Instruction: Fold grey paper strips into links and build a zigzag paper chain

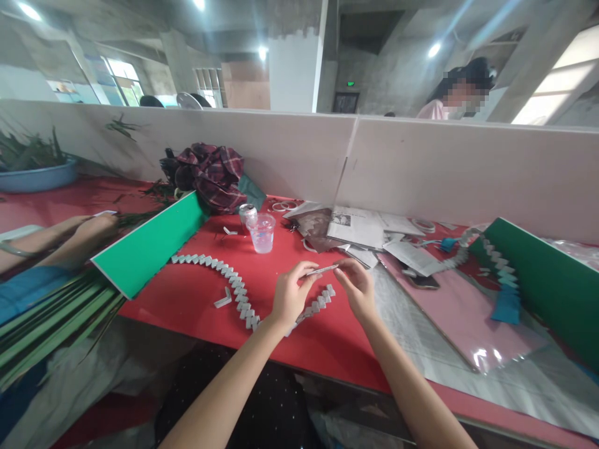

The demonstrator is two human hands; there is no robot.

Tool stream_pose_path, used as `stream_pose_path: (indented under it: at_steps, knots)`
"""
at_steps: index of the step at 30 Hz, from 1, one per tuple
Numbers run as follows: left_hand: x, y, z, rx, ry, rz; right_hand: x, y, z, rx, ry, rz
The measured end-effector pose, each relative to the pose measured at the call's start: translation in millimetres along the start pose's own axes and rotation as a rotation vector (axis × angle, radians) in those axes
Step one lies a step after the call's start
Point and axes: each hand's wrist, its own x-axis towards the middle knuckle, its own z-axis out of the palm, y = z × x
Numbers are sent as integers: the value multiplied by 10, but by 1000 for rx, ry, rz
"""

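Between my two hands, a thin folded paper strip is held just above the red table. My left hand pinches one end with its fingers closed. At the other end, the fingertips of my right hand close on the strip. A zigzag chain of folded grey-white paper links curves across the table to the left. Part of the chain passes behind my left hand, and its end comes out between my hands. A loose V-shaped folded piece lies inside the curve.
Behind the chain stand a clear plastic cup and a can. Green dividers flank the space. Papers, a phone and a pink folder lie right. Another person's arms rest at left near long leaves.
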Motion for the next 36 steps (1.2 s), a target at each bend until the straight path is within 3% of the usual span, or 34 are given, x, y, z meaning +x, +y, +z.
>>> stream_pose_path:
  at_steps: [29,36]
  knots:
    - [46,43,-55,-20,2,-28,13,-1,-21,36,-36,94]
    - [86,-32,-44,-264,3,-212,4,-4,-23,33,-32,79]
